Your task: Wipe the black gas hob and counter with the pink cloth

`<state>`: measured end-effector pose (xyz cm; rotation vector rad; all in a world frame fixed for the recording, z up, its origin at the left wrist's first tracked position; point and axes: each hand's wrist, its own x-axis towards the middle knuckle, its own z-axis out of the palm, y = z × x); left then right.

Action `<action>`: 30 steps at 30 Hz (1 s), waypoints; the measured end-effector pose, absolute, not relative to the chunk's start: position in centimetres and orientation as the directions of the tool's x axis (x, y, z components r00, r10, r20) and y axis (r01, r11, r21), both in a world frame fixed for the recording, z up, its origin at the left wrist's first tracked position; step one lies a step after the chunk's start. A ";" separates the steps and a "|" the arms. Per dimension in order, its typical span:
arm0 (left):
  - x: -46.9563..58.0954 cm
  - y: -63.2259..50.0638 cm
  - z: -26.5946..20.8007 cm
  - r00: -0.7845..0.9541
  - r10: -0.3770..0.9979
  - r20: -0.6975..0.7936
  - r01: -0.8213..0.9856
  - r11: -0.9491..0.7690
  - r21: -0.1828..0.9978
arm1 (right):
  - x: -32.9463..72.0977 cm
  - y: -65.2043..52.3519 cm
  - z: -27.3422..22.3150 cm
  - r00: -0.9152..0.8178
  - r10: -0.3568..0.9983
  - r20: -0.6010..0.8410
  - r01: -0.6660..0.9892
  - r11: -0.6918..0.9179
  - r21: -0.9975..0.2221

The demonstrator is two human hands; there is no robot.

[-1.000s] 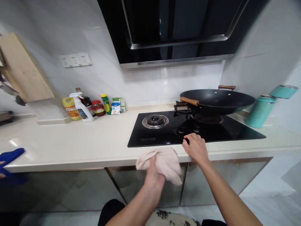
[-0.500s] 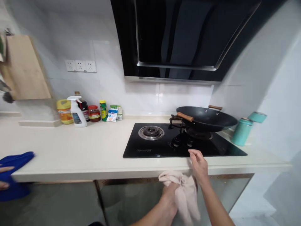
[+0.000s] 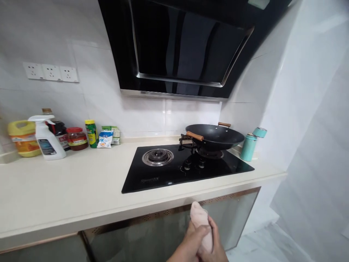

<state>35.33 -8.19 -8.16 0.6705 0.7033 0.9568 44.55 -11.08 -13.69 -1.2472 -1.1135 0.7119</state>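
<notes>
A pale pink cloth (image 3: 201, 220) is bunched into a narrow roll in front of the counter edge, low in the head view. My left hand (image 3: 192, 242) is wrapped round it from the left, thumb across the cloth. From the right, my right hand (image 3: 216, 242) closes on the same cloth. Beyond them lies the black glass gas hob (image 3: 163, 180), with a bare burner (image 3: 158, 156) on its left. A black wok (image 3: 218, 136) with wooden handles sits over the right burner. Two knobs (image 3: 187, 165) show between the burners.
Along the wall at left stand a yellow jug (image 3: 24, 140), a white spray bottle (image 3: 46, 140), a red-lidded jar (image 3: 77, 139), a green shaker (image 3: 92, 134) and small packets (image 3: 105, 139). A turquoise flask (image 3: 248, 147) is right of the wok. A black range hood (image 3: 174, 54) overhangs the hob.
My right hand has come down from the hob's front edge onto the cloth, which was hanging loose from my left hand and is now bunched. The view has swung right; another person's hand with a blue cloth has left view.
</notes>
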 end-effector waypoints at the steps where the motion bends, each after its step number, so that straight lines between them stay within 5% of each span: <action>1: 35.2 -8.3 -7.5 0.437 0.877 -0.200 -0.443 0.403 0.801 | 45.3 -11.0 -13.4 0.377 0.902 0.210 0.108 0.182 -0.977; 6: 32.6 -9.1 -4.0 0.521 0.846 -0.112 -0.070 0.173 0.983 | 48.7 -11.0 -12.0 0.470 0.881 0.051 -0.072 0.095 -0.993; 9: 31.1 -9.4 -3.3 0.464 0.885 -0.035 0.102 -0.014 0.995 | 49.2 -11.1 -11.5 0.507 0.862 0.017 -0.114 0.087 -0.990; 12: 30.6 -8.9 -4.7 0.410 0.912 0.002 0.041 -0.021 0.999 | 48.5 -11.0 -10.7 0.502 0.865 -0.006 -0.148 0.079 -0.986; 17: 30.4 -7.2 -7.8 0.569 0.822 0.015 -0.153 0.088 0.984 | 47.2 -10.2 -9.5 0.367 0.928 0.059 -0.107 0.105 -0.989; 23: 29.0 -7.1 -6.4 0.382 0.923 -0.045 0.030 0.037 0.999 | 47.0 -8.8 -9.5 0.503 0.851 0.149 0.028 0.157 -0.987; 30: 28.1 -6.7 -1.6 0.351 0.936 -0.031 0.104 -0.006 0.995 | 46.3 -8.2 -11.3 0.375 0.915 0.151 -0.117 0.208 -0.971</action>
